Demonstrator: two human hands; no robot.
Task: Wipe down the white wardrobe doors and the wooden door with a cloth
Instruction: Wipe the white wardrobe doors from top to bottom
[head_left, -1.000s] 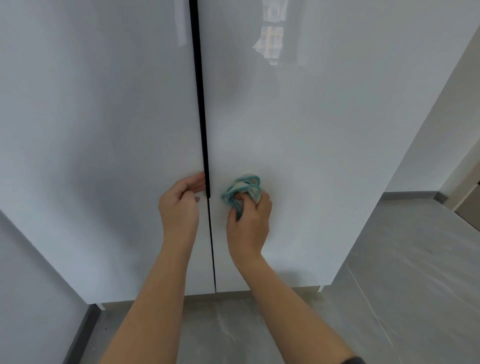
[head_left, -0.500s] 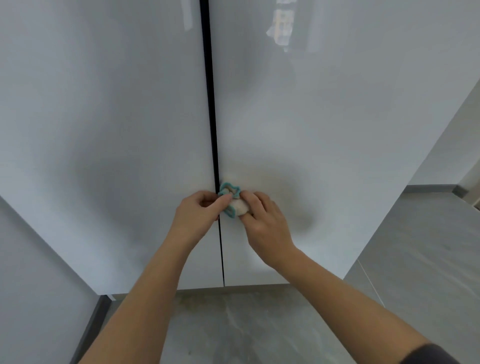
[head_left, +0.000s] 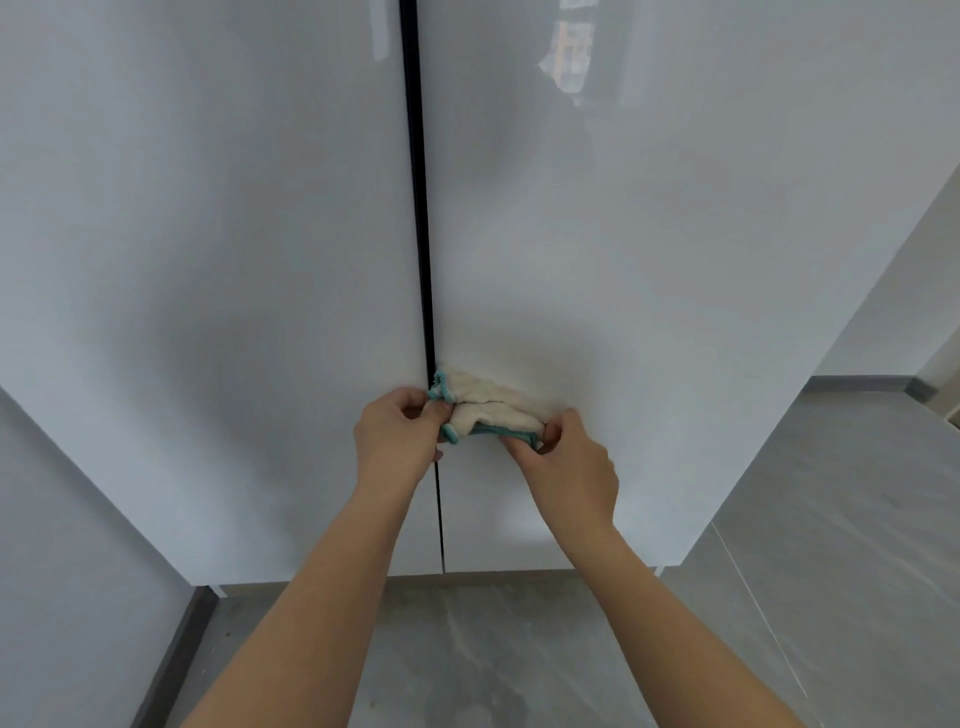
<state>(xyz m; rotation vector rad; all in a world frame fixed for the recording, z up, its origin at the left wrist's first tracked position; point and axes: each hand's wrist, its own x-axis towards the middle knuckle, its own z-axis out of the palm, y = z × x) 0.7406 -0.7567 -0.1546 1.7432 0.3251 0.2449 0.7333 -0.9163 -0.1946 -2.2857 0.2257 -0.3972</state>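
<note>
- Cream cloth (head_left: 488, 408) with a teal hem is bunched between your two hands, low on the wardrobe and just right of the dark gap (head_left: 422, 234) between the doors.
- Your left hand (head_left: 397, 441) grips the cloth's left end. Its fingers (head_left: 415, 402) are curled and clamped on the teal edge, right at the gap.
- Your right hand (head_left: 571, 467) pinches the cloth's right end. Its fingers (head_left: 558, 426) are curled in around the hem, with the thumb side on top.
- The cloth lies stretched sideways between the two grips, folded into two cream lobes, with the teal hem running along its lower edge.
- The cloth sits in front of the right wardrobe door (head_left: 675, 270); you cannot tell whether it presses on the panel or is held just off it.
- The left wardrobe door (head_left: 208, 249) is glossy white, and only the left hand overlaps its inner edge.
- A bright window reflection (head_left: 571, 57) shows high on the right door.
- Both doors are shut, with their lower edges just above the grey marbled floor (head_left: 519, 660).
- A pale wall (head_left: 62, 545) with a dark skirting (head_left: 171, 660) stands at the left.
- Both of your forearms reach up from the bottom of the view, bare to the elbow.
</note>
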